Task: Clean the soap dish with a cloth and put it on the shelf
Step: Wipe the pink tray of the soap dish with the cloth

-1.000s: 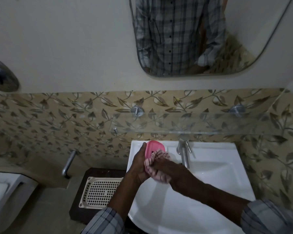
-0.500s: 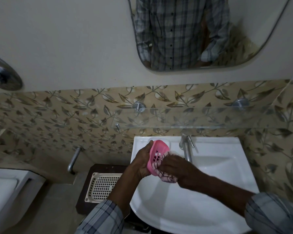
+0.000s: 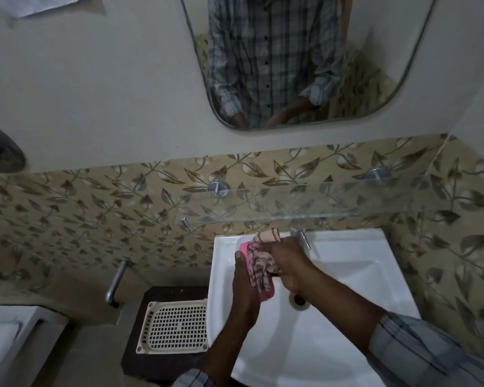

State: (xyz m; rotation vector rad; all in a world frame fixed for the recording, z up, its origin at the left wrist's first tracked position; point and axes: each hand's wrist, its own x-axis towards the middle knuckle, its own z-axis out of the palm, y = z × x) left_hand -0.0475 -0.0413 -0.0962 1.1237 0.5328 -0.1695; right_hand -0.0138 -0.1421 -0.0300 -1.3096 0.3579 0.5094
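Observation:
Over the white sink [image 3: 347,317], my left hand [image 3: 243,291] grips a pink soap dish [image 3: 267,293] from the left side, holding it on edge. My right hand [image 3: 288,261] clutches a pink patterned cloth [image 3: 259,263] and presses it against the dish, covering most of its face. A cloth corner sticks up above my right fingers. A glass shelf [image 3: 333,203] runs along the leaf-patterned tiled wall just above the sink, on two metal mounts.
A chrome tap [image 3: 302,237] stands at the sink's back edge, right behind my right hand. A cream perforated tray [image 3: 173,328] lies on a dark stool left of the sink. A mirror [image 3: 291,60] hangs above the shelf. A metal pipe [image 3: 116,283] juts from the wall at left.
The cloth has slid up over the dish's face, hiding the holes seen half a second ago. My right hand has moved up beside the tap, and the dish has tilted more upright.

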